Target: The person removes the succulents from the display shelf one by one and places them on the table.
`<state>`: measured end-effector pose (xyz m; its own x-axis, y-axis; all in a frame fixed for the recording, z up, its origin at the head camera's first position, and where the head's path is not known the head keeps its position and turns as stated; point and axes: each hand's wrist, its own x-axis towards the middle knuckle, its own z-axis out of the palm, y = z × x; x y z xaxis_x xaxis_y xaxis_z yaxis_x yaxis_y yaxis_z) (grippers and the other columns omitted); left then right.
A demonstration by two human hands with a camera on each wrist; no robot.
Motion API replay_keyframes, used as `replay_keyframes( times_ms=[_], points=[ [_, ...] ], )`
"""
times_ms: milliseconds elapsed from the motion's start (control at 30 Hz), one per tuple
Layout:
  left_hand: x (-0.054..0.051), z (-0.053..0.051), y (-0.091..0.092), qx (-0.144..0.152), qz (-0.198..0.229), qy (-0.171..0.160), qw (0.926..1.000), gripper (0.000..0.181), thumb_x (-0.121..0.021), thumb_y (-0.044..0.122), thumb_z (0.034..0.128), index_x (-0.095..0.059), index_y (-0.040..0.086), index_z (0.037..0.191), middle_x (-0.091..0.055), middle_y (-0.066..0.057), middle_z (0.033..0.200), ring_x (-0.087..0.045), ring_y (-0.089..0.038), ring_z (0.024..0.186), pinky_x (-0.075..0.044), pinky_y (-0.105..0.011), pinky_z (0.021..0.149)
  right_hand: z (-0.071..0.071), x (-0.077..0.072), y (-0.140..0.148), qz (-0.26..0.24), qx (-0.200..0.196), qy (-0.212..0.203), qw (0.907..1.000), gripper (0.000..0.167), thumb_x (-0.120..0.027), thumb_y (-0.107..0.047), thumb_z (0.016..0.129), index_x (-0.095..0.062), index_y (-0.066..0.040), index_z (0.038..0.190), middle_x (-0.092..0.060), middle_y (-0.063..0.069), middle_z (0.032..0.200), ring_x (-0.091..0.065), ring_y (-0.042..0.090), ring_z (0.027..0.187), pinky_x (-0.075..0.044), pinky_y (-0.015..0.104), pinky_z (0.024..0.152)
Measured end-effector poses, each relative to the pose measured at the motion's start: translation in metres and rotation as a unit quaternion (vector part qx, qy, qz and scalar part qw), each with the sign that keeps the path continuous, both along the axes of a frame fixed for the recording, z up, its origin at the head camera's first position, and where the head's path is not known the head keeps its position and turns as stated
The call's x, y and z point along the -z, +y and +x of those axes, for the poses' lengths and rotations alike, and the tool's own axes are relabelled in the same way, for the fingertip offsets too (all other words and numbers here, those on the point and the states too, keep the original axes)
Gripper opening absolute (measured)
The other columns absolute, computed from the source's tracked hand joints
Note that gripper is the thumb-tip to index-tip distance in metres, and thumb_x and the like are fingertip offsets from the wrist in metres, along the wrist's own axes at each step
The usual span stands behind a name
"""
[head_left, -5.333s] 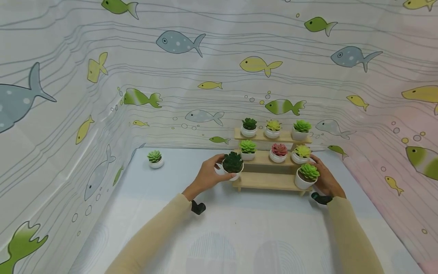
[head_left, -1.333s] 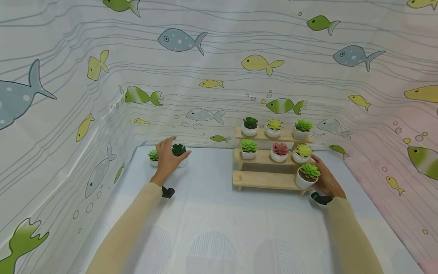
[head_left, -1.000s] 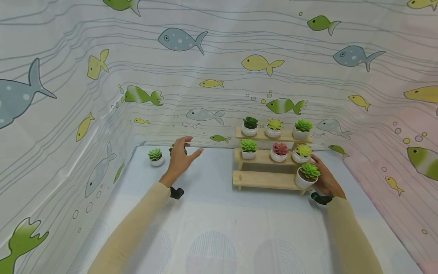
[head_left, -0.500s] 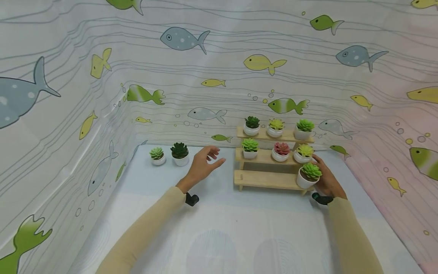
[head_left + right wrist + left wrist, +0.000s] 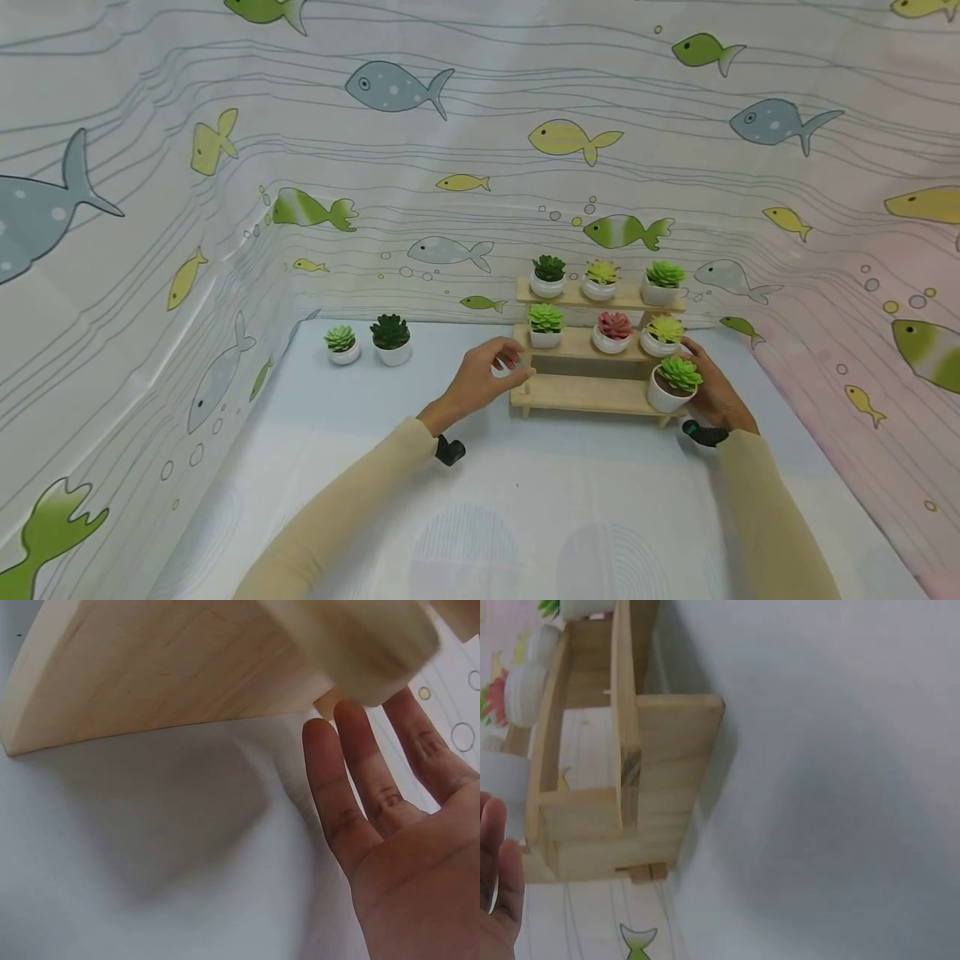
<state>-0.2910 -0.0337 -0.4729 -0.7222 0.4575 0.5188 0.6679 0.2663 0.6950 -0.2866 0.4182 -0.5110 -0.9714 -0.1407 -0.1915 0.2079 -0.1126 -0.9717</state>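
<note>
A three-tier wooden stand (image 5: 585,395) holds several white pots with artificial succulents. My left hand (image 5: 480,379) is at the stand's left end, fingers loosely bent with nothing between them; in the left wrist view its fingers (image 5: 508,881) show near the stand's side (image 5: 671,757). At the stand's right end, behind the bright green potted plant (image 5: 670,393) on the lowest shelf, is my right hand (image 5: 716,396). The right wrist view shows that hand's extended fingers (image 5: 375,772) at the wooden stand (image 5: 172,667); whether they touch it is unclear.
At the back left of the table (image 5: 450,517) stand a small light green succulent (image 5: 342,345) and a dark green succulent (image 5: 392,340), both in white pots. A wall (image 5: 480,292) printed with fish rises behind the table.
The dark green plant went from the stand's left end to the table's back left, where my left hand let go of it. That hand has since moved right, back to the stand.
</note>
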Motion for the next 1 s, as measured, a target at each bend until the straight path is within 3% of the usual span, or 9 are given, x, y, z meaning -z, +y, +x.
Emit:
replay_keyframes(
  times_ms=[233, 533, 767, 1000],
  points=[
    [-0.002, 0.005, 0.026, 0.037, -0.001, -0.015, 0.9992, 0.038, -0.08, 0.026, 0.0934, -0.066, 0.002, 0.12, -0.07, -0.013, 0.104, -0.064, -0.015, 0.093, -0.055, -0.031, 0.08, -0.001, -0.001, 0.003, 0.0, 0.001, -0.002, 1.0, 0.06, -0.04, -0.043, 0.112, -0.007, -0.045, 0.163, 0.009, 0.005, 0.172, -0.007, 0.032, 0.153, -0.004, 0.06, 0.123],
    [-0.001, 0.006, 0.07, 0.07, -0.017, -0.04, 0.9966, 0.045, -0.079, 0.029, 0.0936, -0.066, 0.001, 0.126, -0.07, -0.011, 0.109, -0.064, -0.013, 0.095, -0.055, -0.028, 0.083, -0.002, 0.0, 0.001, 0.021, 0.015, -0.009, 0.9996, 0.066, -0.041, -0.046, 0.111, -0.003, -0.042, 0.164, 0.01, 0.009, 0.172, -0.005, 0.037, 0.153, -0.007, 0.062, 0.122],
    [0.002, 0.008, 0.103, 0.083, -0.029, -0.044, 0.9951, 0.049, -0.079, 0.032, 0.0935, -0.065, 0.005, 0.131, -0.071, -0.011, 0.115, -0.064, -0.006, 0.096, -0.054, -0.021, 0.083, -0.003, 0.002, 0.0, 0.028, 0.018, -0.003, 0.9994, 0.065, -0.045, -0.047, 0.11, -0.008, -0.043, 0.164, 0.008, 0.009, 0.171, -0.005, 0.038, 0.153, -0.007, 0.065, 0.121],
    [0.007, 0.012, 0.129, 0.087, -0.048, -0.084, 0.9916, 0.057, -0.079, 0.033, 0.0937, -0.06, 0.003, 0.139, -0.068, -0.012, 0.126, -0.064, -0.012, 0.106, -0.05, -0.016, 0.087, -0.002, 0.003, 0.0, 0.032, 0.017, 0.006, 0.9993, 0.065, -0.046, -0.047, 0.11, -0.01, -0.042, 0.163, 0.007, 0.009, 0.171, -0.003, 0.037, 0.153, -0.006, 0.065, 0.121]
  ],
)
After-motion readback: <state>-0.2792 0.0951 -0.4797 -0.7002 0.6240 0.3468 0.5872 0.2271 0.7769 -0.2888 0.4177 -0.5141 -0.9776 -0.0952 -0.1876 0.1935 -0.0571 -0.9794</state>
